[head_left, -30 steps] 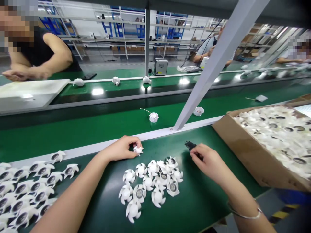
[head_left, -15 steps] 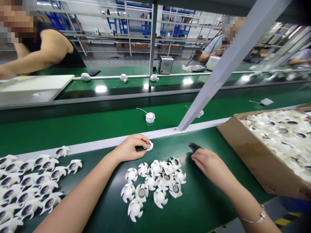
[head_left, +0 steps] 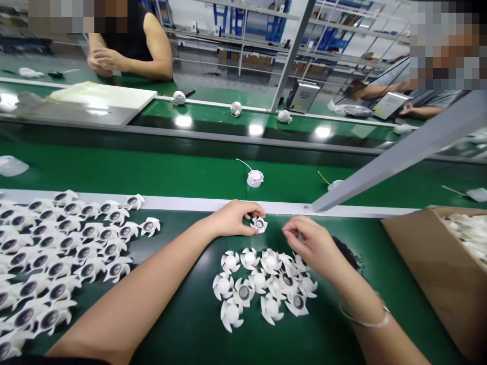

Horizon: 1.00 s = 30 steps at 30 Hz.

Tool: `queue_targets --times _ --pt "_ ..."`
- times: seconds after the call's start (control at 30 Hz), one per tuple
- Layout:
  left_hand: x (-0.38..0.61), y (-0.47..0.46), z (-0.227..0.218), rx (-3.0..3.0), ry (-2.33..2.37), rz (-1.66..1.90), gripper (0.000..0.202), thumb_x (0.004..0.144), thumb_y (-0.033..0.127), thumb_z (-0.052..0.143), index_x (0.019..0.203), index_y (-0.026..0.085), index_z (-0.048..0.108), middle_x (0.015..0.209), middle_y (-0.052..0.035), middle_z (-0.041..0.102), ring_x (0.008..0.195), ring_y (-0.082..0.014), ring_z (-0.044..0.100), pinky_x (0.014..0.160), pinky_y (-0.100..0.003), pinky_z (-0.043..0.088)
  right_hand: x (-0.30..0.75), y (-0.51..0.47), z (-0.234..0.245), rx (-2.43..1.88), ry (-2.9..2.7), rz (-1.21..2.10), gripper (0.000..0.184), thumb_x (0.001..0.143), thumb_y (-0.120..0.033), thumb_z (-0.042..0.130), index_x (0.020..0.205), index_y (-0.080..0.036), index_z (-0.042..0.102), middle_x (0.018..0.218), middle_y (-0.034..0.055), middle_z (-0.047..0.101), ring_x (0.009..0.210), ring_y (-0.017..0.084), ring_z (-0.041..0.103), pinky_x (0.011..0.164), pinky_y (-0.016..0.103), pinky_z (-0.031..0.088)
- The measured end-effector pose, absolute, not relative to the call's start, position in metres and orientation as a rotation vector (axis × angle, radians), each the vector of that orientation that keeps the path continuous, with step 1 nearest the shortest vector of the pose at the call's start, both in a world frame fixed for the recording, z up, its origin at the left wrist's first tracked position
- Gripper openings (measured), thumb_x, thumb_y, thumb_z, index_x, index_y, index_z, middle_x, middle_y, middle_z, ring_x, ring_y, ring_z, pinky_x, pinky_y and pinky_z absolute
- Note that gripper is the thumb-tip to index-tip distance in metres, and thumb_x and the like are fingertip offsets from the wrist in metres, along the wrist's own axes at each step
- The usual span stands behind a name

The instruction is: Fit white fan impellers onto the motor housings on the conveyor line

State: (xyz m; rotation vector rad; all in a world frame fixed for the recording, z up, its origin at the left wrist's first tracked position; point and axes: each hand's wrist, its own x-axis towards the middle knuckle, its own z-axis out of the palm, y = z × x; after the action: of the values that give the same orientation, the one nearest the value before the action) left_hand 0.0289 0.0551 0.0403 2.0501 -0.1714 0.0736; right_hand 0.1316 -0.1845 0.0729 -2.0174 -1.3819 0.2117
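My left hand (head_left: 236, 219) rests at the far edge of the green bench, its fingertips on a small white plastic finned part (head_left: 259, 224) with a dark round centre. Just below lies a loose pile of similar finned parts (head_left: 271, 262). My right hand (head_left: 309, 242) hovers over the pile's far right side, its fingertips pinched together with nothing visible between them. Beyond that wrist, a dark bristly clump (head_left: 347, 252) lies partly hidden on the bench. Several rows of finned parts (head_left: 83, 252) with dark centres lie packed at the left.
A brown cardboard box (head_left: 429, 263) of white parts stands at the right. Behind the white rail (head_left: 190, 203) runs a green belt carrying a small white wired part (head_left: 254, 178). A grey diagonal strut (head_left: 403, 157) crosses above. Co-workers (head_left: 129, 45) sit beyond another belt.
The view has swung left, moving the box towards the right edge. My right hand has left the dark clump and moved left over the pile. The part at my left hand now shows its dark centre.
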Motion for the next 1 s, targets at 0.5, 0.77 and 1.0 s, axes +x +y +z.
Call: queue_targets --times 0.5,0.77,1.0 --pt "0.028 0.060 0.044 1.984 -0.217 0.041 0.041 0.070 0.013 0.076 0.106 0.021 0.060 0.104 -0.0022 0.073 0.099 -0.0167 0.067 0.085 -0.027 0.049 0.131 -0.130 0.049 -1.981 -1.649 0.186 0.007 0.092 -0.015 0.055 0.089 -0.018 0.060 0.088 0.0044 0.056 0.077 0.016 0.055 0.067 0.027 0.044" --pt "0.030 0.061 0.044 1.982 -0.182 0.002 0.043 0.069 0.016 0.079 0.108 0.021 0.061 0.107 -0.0023 0.073 0.100 -0.0168 0.067 0.085 -0.027 0.050 0.129 -0.132 0.057 -1.990 -1.908 -0.082 0.015 0.094 -0.016 0.054 0.086 -0.015 0.066 0.081 0.0051 0.061 0.075 0.018 0.056 0.067 0.030 0.042" --pt "0.031 0.062 0.041 1.954 -0.180 0.021 0.045 0.067 0.018 0.083 0.107 0.021 0.062 0.112 -0.0023 0.073 0.102 -0.0171 0.067 0.084 -0.026 0.050 0.131 -0.142 0.068 -2.074 -1.974 -0.189 0.023 0.098 -0.024 0.050 0.101 -0.017 0.072 0.082 0.0047 0.067 0.075 0.019 0.058 0.073 0.034 0.043"
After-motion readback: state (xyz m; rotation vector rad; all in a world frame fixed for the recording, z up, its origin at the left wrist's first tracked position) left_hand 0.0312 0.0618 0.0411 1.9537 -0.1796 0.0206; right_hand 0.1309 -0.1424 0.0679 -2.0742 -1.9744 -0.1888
